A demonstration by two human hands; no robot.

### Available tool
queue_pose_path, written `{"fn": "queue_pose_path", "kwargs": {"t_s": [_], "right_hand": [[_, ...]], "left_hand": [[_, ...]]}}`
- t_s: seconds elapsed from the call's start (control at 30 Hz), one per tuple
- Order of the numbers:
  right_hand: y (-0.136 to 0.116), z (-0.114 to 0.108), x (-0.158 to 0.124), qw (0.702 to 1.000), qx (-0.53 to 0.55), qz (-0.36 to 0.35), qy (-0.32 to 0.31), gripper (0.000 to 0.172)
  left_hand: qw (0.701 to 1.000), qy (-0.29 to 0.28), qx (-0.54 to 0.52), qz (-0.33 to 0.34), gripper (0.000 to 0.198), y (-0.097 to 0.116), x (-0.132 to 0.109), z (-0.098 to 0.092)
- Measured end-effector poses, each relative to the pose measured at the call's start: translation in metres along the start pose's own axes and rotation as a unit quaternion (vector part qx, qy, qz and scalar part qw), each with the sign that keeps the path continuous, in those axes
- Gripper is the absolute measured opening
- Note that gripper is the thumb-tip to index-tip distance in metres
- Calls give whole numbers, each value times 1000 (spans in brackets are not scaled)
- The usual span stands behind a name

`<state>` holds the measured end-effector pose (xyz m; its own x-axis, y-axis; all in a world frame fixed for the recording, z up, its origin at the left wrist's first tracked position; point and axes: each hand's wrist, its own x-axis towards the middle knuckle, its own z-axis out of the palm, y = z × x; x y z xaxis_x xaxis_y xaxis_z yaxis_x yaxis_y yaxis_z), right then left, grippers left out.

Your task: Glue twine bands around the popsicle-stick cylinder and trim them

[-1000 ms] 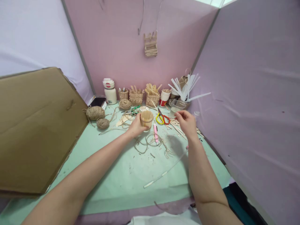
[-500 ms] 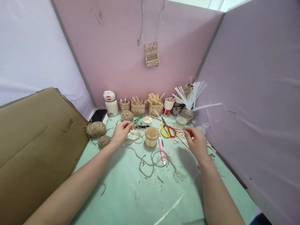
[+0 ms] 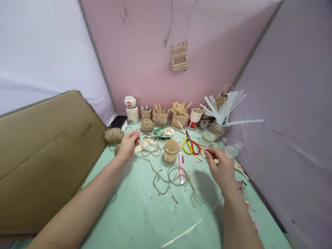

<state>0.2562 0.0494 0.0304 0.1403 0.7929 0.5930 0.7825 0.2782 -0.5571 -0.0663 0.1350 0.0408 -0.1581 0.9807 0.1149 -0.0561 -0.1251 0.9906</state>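
My left hand (image 3: 128,144) is curled closed over a strand of jute twine (image 3: 158,173) that trails across the green mat, just right of a twine ball (image 3: 113,135). A small round cup made of wooden sticks (image 3: 171,150) stands on the mat between my hands, touched by neither. Beside it lies a pink utility knife (image 3: 181,166). My right hand (image 3: 221,167) hovers to the right with fingers pinched near loose wooden sticks (image 3: 204,155); what it holds, if anything, I cannot make out.
Yellow-and-red scissors (image 3: 191,146), green pliers (image 3: 159,134), a clear plastic cup (image 3: 211,133) and stick baskets (image 3: 179,118) line the back. A white jar (image 3: 131,110) and phone (image 3: 118,121) sit at back left. A cardboard sheet (image 3: 44,152) leans left. Pink panels enclose the table.
My left hand let go of the wooden stick cup, which now stands on the mat, and moved left to the twine. My right hand dropped slightly. The camera tilted up.
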Motion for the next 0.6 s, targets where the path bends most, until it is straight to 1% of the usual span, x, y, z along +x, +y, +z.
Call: {"fn": "queue_pose_path", "kwargs": {"t_s": [0.1, 0.2, 0.23, 0.3, 0.4, 0.5, 0.53, 0.6], "right_hand": [[-5, -1, -4, 1000, 21, -13, 0, 19], [-13, -3, -7, 999, 37, -25, -12, 17], [-16, -4, -8, 999, 41, -30, -20, 16], [-22, -7, -10, 997, 49, -36, -40, 16], [-26, -10, -12, 995, 69, -44, -64, 13], [-25, -11, -11, 993, 79, -52, -70, 13], [-24, -10, -11, 993, 78, -52, -73, 14], [-23, -8, -10, 993, 75, -51, -82, 14]], "left_hand": [[992, 75, 91, 36, 38, -9, -25, -12], [966, 133, 211, 68, 34, -26, -41, -22], [958, 135, 241, 80, 29, -32, -43, -25], [944, 105, 296, 103, 20, -43, -42, -31], [918, 87, 366, 127, 33, -54, -35, -41], [898, 72, 406, 153, 44, -57, -30, -48], [895, 69, 412, 159, 44, -56, -30, -48], [889, 77, 422, 157, 35, -53, -31, -49]]}}
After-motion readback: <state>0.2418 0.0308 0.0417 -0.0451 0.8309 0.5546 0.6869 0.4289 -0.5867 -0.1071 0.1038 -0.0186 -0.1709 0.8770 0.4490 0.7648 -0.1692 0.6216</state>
